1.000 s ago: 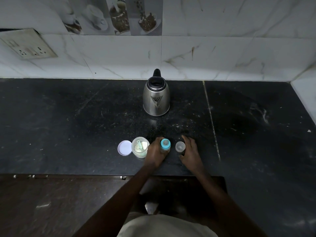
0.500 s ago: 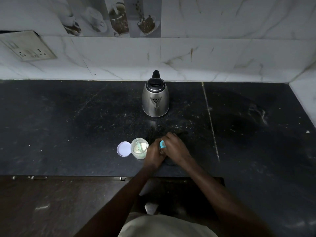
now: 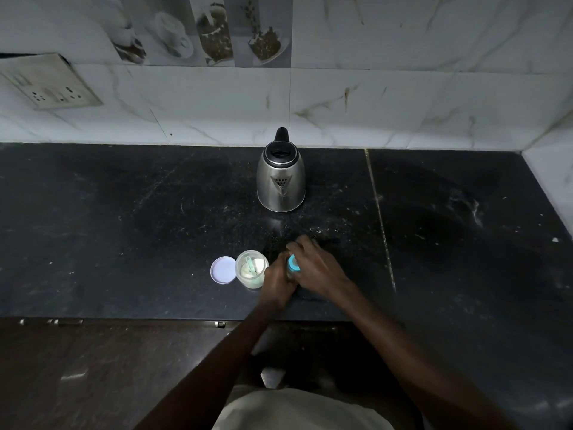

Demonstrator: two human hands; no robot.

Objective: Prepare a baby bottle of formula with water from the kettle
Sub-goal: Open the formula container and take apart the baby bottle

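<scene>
black stone counter [image 3: 124, 228], speckled and scuffed, across the whole width under a wall of pale marbled tiles [image 3: 403, 97]. steel kettle [image 3: 280, 178] upright near the back, with black lid and handle, well apart from the hands. nearer the front edge, almost straight ahead of the kettle, the baby bottle [image 3: 292, 264] gripped by both hands: left hand [image 3: 277, 282] wrapped round its body from the left, right hand [image 3: 316, 265] cupped over the top, fingers curled down on it. of the bottle, only a bright blue collar showing between the two hands; body and teat hidden, upright or tilted not clear. just left of the left hand, an open clear formula jar [image 3: 252, 282] holding pale powder and a green scoop [image 3: 249, 263]. close against the jar's left side, a round white lid [image 3: 222, 270] flat on the counter.
</scene>
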